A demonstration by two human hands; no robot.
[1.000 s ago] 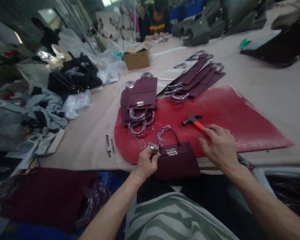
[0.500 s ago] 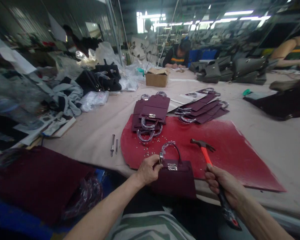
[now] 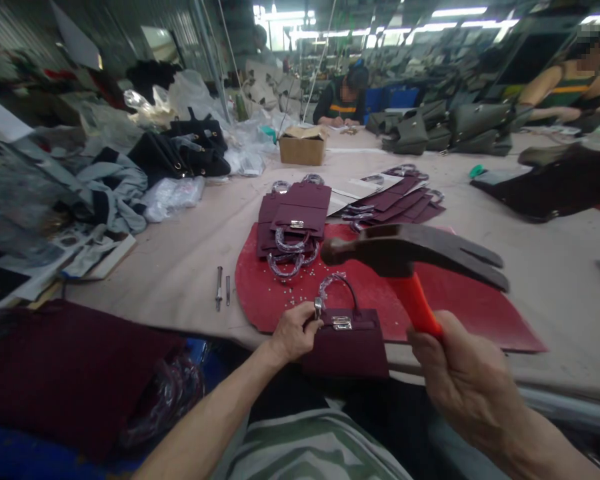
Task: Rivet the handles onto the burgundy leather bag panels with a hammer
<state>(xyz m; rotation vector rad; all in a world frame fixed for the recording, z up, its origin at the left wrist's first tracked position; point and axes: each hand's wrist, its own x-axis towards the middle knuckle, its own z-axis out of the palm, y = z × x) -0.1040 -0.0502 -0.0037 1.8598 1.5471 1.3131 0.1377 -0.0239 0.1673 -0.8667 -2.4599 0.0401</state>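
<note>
The right hand (image 3: 463, 383) is clenched on the hammer (image 3: 410, 257) — raised above the bag (image 3: 347, 340). The left hand (image 3: 295, 331) pinches a metal punch (image 3: 319, 308) against the bag's top edge. A skewed blow could strike those fingers — they sit just beside the punch.
</note>
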